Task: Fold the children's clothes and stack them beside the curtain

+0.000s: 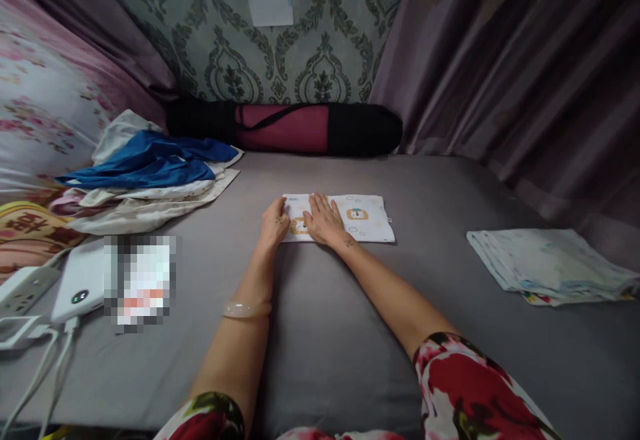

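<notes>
A white folded cloth (373, 227) with lion-like prints lies flat on the grey sheet in front of me. My left hand (275, 221) is closed at its left edge, with the fingers curled round that side and partly hidden. Flat on top of the cloth, left of its middle, rests my right hand (325, 222), fingers stretched out and pressing down. Part of one printed figure is covered by this hand.
A stack of folded cloths (550, 263) lies at the right. Loose clothes with a blue piece (155, 160) are heaped at the left, above a white power bank (83, 280), cables and a power strip (27, 290). A black and maroon long bag (285, 129) lies along the wall.
</notes>
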`<state>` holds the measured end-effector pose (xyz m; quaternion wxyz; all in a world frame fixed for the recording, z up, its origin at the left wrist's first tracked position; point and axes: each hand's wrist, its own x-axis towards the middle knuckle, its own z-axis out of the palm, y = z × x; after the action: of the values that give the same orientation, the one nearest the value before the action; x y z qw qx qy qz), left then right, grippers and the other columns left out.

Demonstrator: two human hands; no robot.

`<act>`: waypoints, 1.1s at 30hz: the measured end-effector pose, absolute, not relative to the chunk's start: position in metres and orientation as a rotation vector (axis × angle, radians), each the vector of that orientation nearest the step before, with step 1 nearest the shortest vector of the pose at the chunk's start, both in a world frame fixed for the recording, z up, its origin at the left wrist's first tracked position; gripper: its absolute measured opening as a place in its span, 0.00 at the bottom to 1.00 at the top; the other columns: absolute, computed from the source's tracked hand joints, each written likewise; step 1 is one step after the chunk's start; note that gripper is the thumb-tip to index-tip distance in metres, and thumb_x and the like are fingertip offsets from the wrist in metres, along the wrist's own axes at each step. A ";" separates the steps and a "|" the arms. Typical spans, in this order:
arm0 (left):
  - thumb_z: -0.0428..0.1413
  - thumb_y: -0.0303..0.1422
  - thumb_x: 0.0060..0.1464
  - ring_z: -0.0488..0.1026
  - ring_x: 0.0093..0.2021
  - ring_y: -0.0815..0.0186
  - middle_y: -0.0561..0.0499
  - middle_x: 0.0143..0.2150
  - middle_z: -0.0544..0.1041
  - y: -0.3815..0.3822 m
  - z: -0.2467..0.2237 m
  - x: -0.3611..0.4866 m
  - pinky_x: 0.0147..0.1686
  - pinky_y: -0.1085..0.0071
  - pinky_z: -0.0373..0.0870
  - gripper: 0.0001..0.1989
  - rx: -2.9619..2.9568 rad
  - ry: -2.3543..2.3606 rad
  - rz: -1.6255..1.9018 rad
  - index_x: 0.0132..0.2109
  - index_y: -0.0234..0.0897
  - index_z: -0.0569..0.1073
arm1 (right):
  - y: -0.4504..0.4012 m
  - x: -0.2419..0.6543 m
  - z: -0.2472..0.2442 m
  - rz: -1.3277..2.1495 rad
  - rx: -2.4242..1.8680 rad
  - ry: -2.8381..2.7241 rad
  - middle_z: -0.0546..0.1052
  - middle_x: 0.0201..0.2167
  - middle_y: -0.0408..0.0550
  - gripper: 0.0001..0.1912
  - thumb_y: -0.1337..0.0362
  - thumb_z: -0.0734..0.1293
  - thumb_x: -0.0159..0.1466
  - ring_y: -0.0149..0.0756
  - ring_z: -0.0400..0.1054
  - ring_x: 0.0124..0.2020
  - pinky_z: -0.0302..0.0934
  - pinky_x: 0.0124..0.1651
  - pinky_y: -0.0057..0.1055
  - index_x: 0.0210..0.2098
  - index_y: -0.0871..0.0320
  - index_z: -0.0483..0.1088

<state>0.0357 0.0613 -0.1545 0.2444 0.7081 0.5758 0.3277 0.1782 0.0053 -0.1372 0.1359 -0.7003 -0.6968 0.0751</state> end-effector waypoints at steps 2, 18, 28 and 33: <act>0.45 0.22 0.55 0.72 0.57 0.57 0.40 0.56 0.76 0.063 -0.154 0.034 0.60 0.60 0.65 0.24 1.897 1.606 0.894 0.56 0.33 0.73 | 0.007 0.177 -0.138 0.220 -2.039 -2.021 0.49 0.71 0.58 0.32 0.58 0.50 0.72 0.45 0.40 0.72 0.31 0.70 0.45 0.69 0.70 0.48; 0.45 0.25 0.52 0.75 0.52 0.60 0.42 0.49 0.79 0.079 -0.161 0.019 0.56 0.62 0.69 0.21 1.632 1.591 1.152 0.49 0.33 0.75 | 0.022 0.146 -0.138 0.207 -2.006 -2.026 0.50 0.71 0.62 0.31 0.58 0.51 0.72 0.46 0.40 0.71 0.30 0.70 0.46 0.68 0.72 0.51; 0.44 0.26 0.52 0.75 0.51 0.60 0.41 0.48 0.79 0.079 -0.156 0.018 0.56 0.64 0.69 0.21 1.589 1.580 1.182 0.48 0.31 0.76 | 0.026 0.121 -0.137 0.176 -1.922 -2.129 0.51 0.71 0.60 0.30 0.59 0.48 0.72 0.45 0.39 0.72 0.32 0.70 0.47 0.68 0.71 0.51; 0.44 0.27 0.52 0.75 0.51 0.59 0.42 0.48 0.79 0.080 -0.157 0.017 0.56 0.61 0.69 0.21 1.576 1.579 1.186 0.49 0.32 0.76 | 0.023 0.112 -0.138 0.196 -1.909 -2.184 0.49 0.71 0.60 0.30 0.61 0.49 0.72 0.47 0.39 0.72 0.32 0.70 0.49 0.68 0.72 0.52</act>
<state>0.0169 0.0796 -0.1570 0.3028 0.5946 0.5956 0.4473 0.1115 0.0230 -0.1381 0.1167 -0.6520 -0.7461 0.0671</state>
